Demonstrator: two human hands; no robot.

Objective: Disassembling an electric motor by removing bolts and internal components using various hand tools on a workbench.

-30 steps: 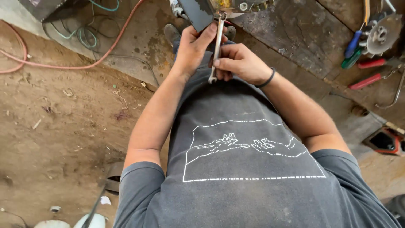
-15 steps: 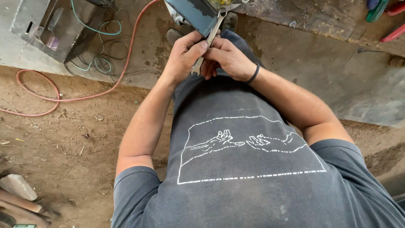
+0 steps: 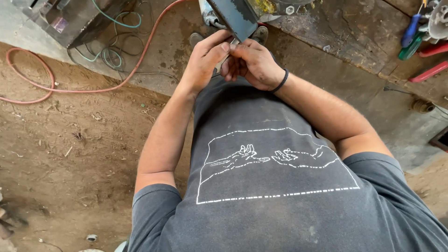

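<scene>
- My left hand (image 3: 204, 63) and right hand (image 3: 254, 65) meet in front of my belly, just under the near edge of the desk (image 3: 336, 42).
- Both grips are clenched on a slim metal tool (image 3: 219, 65), mostly hidden between my fingers.
- A blue-grey metal plate (image 3: 235, 18) juts over the desk edge, touching my left fingertips.
- An orange hose (image 3: 70, 88) loops on the dirt floor to my left.
- Screwdrivers (image 3: 410, 32) lie at the desk's far right corner.

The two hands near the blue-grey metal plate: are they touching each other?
Touching. The head view shows the left hand pressed against the fingers of the right hand, with no gap, just under the blue-grey metal plate.
</scene>
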